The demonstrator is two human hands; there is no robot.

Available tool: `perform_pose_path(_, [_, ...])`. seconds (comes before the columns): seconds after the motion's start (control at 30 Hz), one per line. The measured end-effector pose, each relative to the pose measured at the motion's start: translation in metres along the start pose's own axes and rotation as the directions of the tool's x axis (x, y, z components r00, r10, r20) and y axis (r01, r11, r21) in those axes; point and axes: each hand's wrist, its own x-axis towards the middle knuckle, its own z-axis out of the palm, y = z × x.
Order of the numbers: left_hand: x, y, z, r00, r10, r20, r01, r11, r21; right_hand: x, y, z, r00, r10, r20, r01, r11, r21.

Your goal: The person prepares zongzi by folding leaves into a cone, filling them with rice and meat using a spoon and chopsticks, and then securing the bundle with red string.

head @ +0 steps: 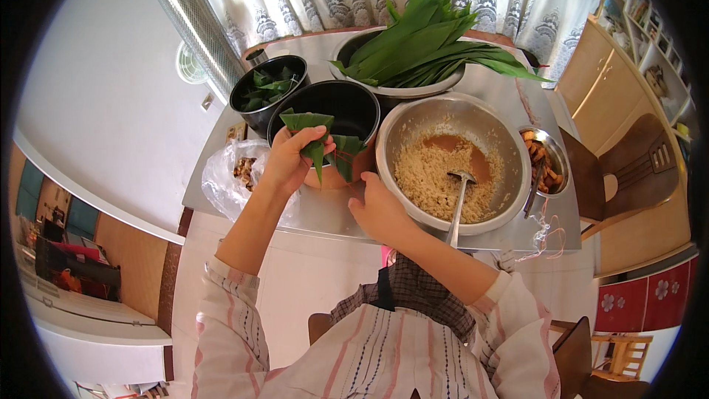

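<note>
My left hand (293,158) grips a folded green leaf parcel (306,122) tied with red string, above a dark pot (368,102). Beside it a second leaf parcel (346,149) hangs near the pot's front rim. At the right, my right hand (382,208) is at the red string (350,180) below the parcels, thumb and forefinger slightly apart; whether it pinches the string is unclear. A large steel bowl (518,188) next to it holds rice-like grain (421,177) in brownish liquid, with a metal spoon (458,205) resting in it.
Behind lie long green leaves (415,39) in a metal basin (437,88). A smaller black pot (303,64) holds leaf parcels. A plastic bag (219,177) with brown pieces lies left; a small steel bowl (566,169) of meat-like chunks and loose strings (543,235) are right.
</note>
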Motion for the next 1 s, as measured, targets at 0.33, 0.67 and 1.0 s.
perform_pose_path(0.33, [0.018, 0.006, -0.007, 1.000, 0.008, -0.015, -0.008, 0.999, 0.052, -0.055, -0.017, 0.020, 0.965, 0.002, -0.263, 0.103, 0.918, 0.383])
perform_pose_path(0.67, [0.039, 0.025, -0.018, 0.992, -0.053, 0.111, -0.006, 0.879, 0.477, 0.030, -0.036, 0.067, 0.829, 0.206, -0.521, 0.156, 0.808, 0.568])
perform_pose_path(1.0, [0.019, 0.023, -0.019, 0.998, -0.002, 0.066, -0.028, 0.889, 0.458, 0.080, -0.046, 0.068, 0.883, 0.431, 0.187, -0.140, -0.139, 0.980])
